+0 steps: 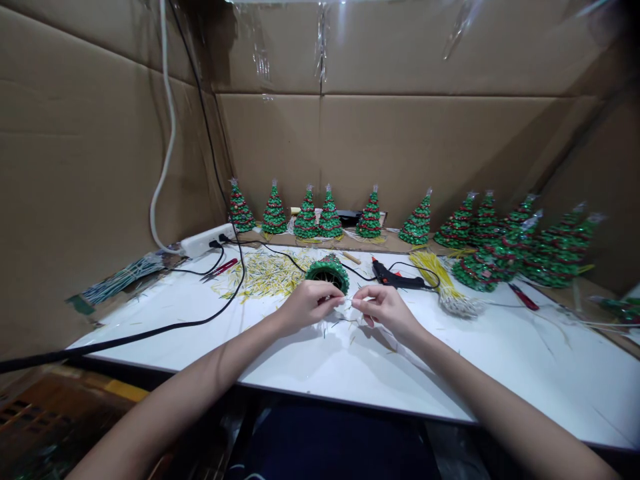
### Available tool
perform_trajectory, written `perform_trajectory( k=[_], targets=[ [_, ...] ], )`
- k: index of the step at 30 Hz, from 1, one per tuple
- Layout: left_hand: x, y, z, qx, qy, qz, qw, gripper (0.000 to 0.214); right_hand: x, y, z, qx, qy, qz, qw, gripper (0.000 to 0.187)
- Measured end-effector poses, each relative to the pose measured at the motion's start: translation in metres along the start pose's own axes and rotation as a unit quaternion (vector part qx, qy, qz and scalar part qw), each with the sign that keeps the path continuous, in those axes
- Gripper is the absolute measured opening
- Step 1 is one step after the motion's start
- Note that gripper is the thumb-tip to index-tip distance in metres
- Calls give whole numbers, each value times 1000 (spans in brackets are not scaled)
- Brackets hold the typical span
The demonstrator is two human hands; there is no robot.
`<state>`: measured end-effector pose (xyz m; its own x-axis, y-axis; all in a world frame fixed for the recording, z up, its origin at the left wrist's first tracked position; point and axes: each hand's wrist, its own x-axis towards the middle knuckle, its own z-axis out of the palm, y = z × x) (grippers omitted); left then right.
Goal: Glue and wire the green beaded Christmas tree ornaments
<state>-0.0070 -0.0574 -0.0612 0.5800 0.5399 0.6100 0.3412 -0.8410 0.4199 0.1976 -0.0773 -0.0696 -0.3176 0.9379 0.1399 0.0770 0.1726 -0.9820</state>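
Observation:
My left hand (pixel 311 305) is closed in a pinch in front of a small green Christmas tree (pixel 340 270), which lies on its side with its hollow base facing me. Close to it on the right, my right hand (pixel 385 309) pinches too, thumb against forefinger. A small, pale, thin piece shows between the two sets of fingertips; it is too small to name. Behind the left hand spreads a heap of yellow and green wire clippings (pixel 270 273). Beyond the right hand lies a black glue gun (pixel 397 277) with an orange tip.
Decorated trees (pixel 369 217) stand along the cardboard back wall (pixel 400 140). A power strip (pixel 207 240) sits back left, its black cable (pixel 200 323) crossing the table's left side. Red snips (pixel 223 267), a yellow-and-white wire bundle (pixel 445 283) and a red-handled tool (pixel 523 297) lie around.

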Motion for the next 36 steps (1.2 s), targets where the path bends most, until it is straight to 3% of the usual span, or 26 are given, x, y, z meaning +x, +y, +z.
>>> perform_trajectory(
  k=[3, 5, 9, 13, 19, 30, 36],
  targets=[
    [-1, 0, 0, 10, -14, 6, 1000, 19, 2, 5, 0, 66, -11, 69, 995, 34],
    [0, 0, 0, 10, -17, 4, 1000, 19, 1, 5, 0, 55, -11, 61, 997, 33],
    [1, 2, 0, 7, -2, -9, 1000, 19, -2, -2, -1, -87, 20, -44, 995, 28],
    [2, 3, -1, 10, -1, -15, 1000, 19, -4, -5, -2, -218, 55, -183, 957, 17],
    [1, 3, -1, 1, -7, -23, 1000, 19, 1, 3, -3, -248, 48, -292, 923, 13],
    [0, 1, 0, 4, -16, -20, 1000, 20, 2, 5, -2, -248, 54, -264, 931, 10],
    [1, 1, 1, 2, -9, -26, 1000, 20, 1, 6, -3, -282, 71, -276, 916, 7]
  ],
)
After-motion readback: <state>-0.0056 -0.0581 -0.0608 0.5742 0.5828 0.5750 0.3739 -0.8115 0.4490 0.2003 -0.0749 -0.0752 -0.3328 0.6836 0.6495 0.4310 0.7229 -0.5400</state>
